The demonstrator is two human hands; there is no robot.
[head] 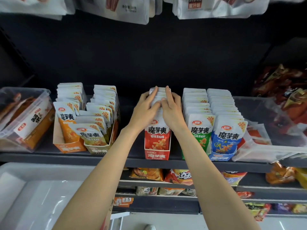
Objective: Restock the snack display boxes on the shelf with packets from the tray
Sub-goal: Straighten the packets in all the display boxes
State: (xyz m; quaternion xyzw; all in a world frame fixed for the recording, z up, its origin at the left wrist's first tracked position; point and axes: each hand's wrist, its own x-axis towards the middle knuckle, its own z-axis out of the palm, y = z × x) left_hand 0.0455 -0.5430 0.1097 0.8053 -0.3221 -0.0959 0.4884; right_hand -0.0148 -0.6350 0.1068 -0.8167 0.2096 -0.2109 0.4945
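A red display box stands at the middle of the dark shelf, filled with upright red-and-white snack packets. My left hand and my right hand both lie on top of that row, fingers stretched toward the back and pressing on the packets' upper edges. The thumbs meet near the middle of the row. Neither hand plainly grips a packet. An orange box and a pale yellow box stand to the left, part filled with leaning packets. A green box and a blue box stand full on the right.
A clear bin with dark packets sits at the shelf's left end, another clear bin at the right. A white tray lies below left. White bags hang overhead. Lower shelves hold crisp bags and a price tag.
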